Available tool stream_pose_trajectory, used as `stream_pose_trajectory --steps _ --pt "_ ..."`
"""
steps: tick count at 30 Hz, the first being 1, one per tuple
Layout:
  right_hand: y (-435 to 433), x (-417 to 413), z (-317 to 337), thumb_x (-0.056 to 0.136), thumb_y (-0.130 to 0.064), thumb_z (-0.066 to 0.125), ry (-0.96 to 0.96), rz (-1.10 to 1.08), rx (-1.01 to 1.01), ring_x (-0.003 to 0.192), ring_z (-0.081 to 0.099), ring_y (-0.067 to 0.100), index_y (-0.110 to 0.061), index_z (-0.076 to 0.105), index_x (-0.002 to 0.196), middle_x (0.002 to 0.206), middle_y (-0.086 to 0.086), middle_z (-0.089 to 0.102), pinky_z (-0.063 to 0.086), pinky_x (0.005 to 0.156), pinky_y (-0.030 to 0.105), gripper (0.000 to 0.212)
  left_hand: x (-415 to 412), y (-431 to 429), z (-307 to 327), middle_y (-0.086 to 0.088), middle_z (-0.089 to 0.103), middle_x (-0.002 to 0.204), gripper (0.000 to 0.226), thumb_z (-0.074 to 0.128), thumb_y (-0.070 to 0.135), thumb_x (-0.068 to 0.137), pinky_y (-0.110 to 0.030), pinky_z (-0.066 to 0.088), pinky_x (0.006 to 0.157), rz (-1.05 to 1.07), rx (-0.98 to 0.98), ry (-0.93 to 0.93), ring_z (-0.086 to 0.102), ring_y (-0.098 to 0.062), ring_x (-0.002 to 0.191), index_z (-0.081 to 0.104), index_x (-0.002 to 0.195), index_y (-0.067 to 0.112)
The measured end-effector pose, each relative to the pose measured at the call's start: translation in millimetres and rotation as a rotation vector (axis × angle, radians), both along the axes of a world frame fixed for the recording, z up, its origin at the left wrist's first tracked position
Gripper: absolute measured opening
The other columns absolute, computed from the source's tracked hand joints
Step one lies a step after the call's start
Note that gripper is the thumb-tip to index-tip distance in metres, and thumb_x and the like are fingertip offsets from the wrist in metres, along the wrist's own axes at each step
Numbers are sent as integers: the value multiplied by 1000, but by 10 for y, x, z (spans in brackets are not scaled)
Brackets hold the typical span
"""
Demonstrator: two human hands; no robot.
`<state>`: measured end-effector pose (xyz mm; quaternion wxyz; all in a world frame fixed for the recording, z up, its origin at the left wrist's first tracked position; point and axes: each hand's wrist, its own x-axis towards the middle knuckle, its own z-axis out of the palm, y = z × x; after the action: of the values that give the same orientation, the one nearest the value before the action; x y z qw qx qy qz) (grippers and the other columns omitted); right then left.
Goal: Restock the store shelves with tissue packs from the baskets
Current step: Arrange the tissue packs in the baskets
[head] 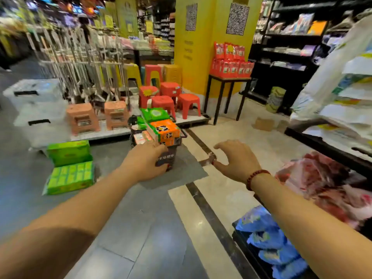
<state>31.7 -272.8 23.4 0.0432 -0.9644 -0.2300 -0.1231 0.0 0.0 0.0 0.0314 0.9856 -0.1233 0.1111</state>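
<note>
Packs (163, 130) sit piled in the basket (168, 157) on the floor (141, 218), so the job looks far from done. Left hand (148, 164) reaches at the basket, but its grip cannot be told; right hand (237, 160) is spread and holds nothing.

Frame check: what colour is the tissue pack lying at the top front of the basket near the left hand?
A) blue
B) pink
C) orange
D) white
C: the orange pack, printed with a panda, lies at the front of the dark basket, just beyond the left hand, with a green pack behind it.
</note>
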Motion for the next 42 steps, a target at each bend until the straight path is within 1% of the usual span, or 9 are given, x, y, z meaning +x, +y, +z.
stream_pose_trajectory --steps 4,9,15,18,25,30,35,39,42 --pt "316 771 -228 86 -46 58 29 84 -10 110 48 20 -26 53 123 119 -2 58 37 90 33 42 469 276 -171 -4 62 117 49 61 47 83 -35 50 77 115 -35 -10 56 -25 105 55 126 24" --pt "737 1692 -468 86 -46 58 73 192 16 116 46 20 -27 51 124 123 -3 56 36 94 36 43 1046 522 -319 -4 59 122 52 61 47 85 -34 47 82 231 -99 22 54 -24 113 52 130 23" --pt "1356 2530 -748 86 -45 61 161 291 21 118 47 19 -25 51 129 127 -2 56 38 99 36 49 1716 997 -497 -4 56 127 48 59 46 87 -33 44 88 343 -133 103 51 -24 117 52 128 22" --pt "1734 2920 -883 86 -44 60 195 316 12 117 48 19 -25 51 129 125 -2 56 38 96 35 49 2078 1354 -608 -4 57 127 49 59 48 86 -34 45 88 388 -137 116 53 -25 116 52 128 24" --pt "2855 3878 -1130 86 -43 60 257 266 63 113 50 21 -21 53 128 122 1 58 43 96 38 48 3140 2425 -856 -6 57 126 51 57 48 87 -40 48 91 332 -116 131 51 -26 117 49 132 24" --pt "3553 4506 -1202 86 -38 61 342 188 142 114 51 21 -21 57 124 122 1 59 44 95 41 42 3874 3100 -942 -3 53 133 54 55 48 88 -41 47 94 279 -123 189 48 -24 123 46 135 24" --pt "4054 5174 -1340 84 -38 63 405 146 183 115 51 20 -23 58 120 123 0 59 46 94 39 39 4582 3561 -1040 -3 58 123 49 58 45 87 -35 45 87 223 -189 180 51 -23 116 50 130 23" --pt "4377 5837 -1577 85 -39 62 422 130 165 119 49 22 -22 54 128 127 1 57 43 98 39 47 5284 3945 -1200 -3 59 118 46 58 45 87 -35 45 84 180 -153 210 53 -24 111 53 126 21" --pt "4589 6438 -1746 85 -40 62 433 114 160 122 47 21 -23 53 129 130 0 55 39 99 36 47 5894 4230 -1299 -2 58 120 47 58 45 87 -34 43 86 158 -139 216 52 -23 113 52 128 22"
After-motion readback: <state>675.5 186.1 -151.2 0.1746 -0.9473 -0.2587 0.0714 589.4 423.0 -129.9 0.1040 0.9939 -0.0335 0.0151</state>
